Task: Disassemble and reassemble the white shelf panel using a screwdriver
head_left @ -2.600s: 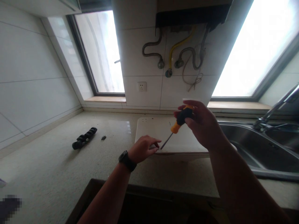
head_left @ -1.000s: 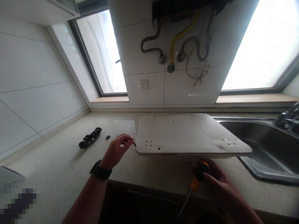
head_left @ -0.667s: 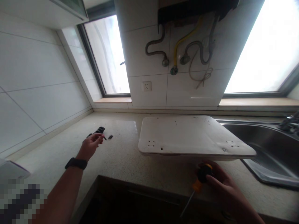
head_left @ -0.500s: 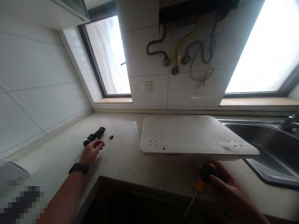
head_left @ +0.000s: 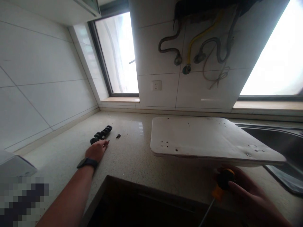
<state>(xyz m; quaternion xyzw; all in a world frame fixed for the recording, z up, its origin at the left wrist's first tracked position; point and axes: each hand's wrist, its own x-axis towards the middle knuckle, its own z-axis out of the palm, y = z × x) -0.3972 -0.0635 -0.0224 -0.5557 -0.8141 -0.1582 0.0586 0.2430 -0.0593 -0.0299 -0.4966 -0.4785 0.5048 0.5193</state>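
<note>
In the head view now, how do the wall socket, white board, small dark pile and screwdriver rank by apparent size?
1. White board
2. Screwdriver, partly hidden
3. Wall socket
4. Small dark pile

Before me, cool daylight pours into a dim kitchen through one window (head_left: 119, 55) at 11 o'clock and a second window (head_left: 276, 67) at 2 o'clock, the latter burned to white. The tiled wall (head_left: 148, 64) between them falls grey, while a pale sheen brightens the counter (head_left: 132, 164) near centre. At 4 o'clock the right hand (head_left: 245, 189) and screwdriver (head_left: 219, 191) sit in soft-edged shadow. Six o'clock goes black; coarse pixels blot 8 o'clock. Wide-angle stretch slants the edges.
</note>
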